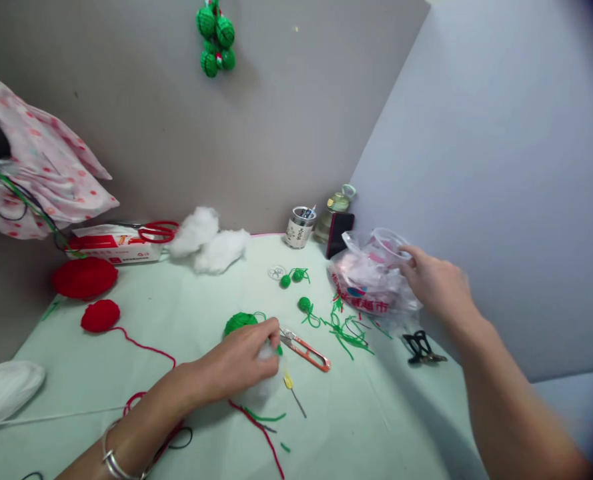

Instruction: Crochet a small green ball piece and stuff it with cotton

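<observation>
My left hand (241,363) rests on the pale green table (371,427), fingers closed on a tuft of white stuffing (263,390) next to a green crocheted piece (239,323). Orange thread snips (307,351) and a yellow-handled crochet hook (293,391) lie just right of it. My right hand (433,280) reaches far right and grips the rim of a clear plastic bag (371,283) with red print. Two small green crocheted balls (292,277) and a third one (305,304) sit between the hands, beside green yarn scraps (349,331).
Two red yarn balls (85,277) and white yarn (3,390) lie at the left. Red scissors (157,231) sit on a box, white stuffing (209,240) and a tin (300,227) stand near the back wall. A black clip (420,348) lies right. Green balls (215,37) hang on the wall.
</observation>
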Tool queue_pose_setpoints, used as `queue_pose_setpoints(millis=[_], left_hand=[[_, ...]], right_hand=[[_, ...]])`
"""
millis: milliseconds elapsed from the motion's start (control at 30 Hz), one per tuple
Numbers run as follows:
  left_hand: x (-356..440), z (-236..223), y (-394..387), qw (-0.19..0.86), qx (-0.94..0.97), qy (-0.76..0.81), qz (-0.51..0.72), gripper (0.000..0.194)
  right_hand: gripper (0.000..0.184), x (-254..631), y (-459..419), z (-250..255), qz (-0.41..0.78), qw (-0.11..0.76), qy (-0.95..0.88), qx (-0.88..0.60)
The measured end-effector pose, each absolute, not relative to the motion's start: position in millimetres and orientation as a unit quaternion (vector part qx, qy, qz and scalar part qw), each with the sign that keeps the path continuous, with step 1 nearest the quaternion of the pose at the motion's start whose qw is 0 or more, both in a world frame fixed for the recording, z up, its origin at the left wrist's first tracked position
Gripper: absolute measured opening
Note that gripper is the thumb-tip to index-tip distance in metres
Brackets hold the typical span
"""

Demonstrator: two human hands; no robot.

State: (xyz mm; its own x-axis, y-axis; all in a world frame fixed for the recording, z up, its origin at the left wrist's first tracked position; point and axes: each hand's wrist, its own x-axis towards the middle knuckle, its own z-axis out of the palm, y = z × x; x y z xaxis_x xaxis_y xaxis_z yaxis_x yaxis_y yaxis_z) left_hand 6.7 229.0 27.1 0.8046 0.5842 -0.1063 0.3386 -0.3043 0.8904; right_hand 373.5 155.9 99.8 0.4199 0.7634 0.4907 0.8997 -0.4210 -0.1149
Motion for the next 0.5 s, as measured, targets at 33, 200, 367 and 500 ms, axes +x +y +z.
queue_pose_setpoints(millis=[33, 200, 367, 500], left_hand=[[7, 29, 229, 0.536, 0.78, 0.291, 0.137, 0.011], [6, 39, 231, 0.678, 0.639, 0.269, 0.244, 0.021], [4, 43, 234, 0.702, 0.592, 0.285, 0.275, 0.026], [3, 45, 235, 0.691, 0.598, 0.287, 0.287, 0.024]], right_hand=[[0.034, 361, 153, 96, -0.174, 0.2, -0.505, -0.821], [0.034, 270, 150, 71, 0.086, 0.353, -0.635, -0.681], [0.03, 274, 174, 65, -0.053, 0.383, -0.634, -0.67], [0.032, 348, 190, 76, -0.271, 0.263, -0.511, -0.773]])
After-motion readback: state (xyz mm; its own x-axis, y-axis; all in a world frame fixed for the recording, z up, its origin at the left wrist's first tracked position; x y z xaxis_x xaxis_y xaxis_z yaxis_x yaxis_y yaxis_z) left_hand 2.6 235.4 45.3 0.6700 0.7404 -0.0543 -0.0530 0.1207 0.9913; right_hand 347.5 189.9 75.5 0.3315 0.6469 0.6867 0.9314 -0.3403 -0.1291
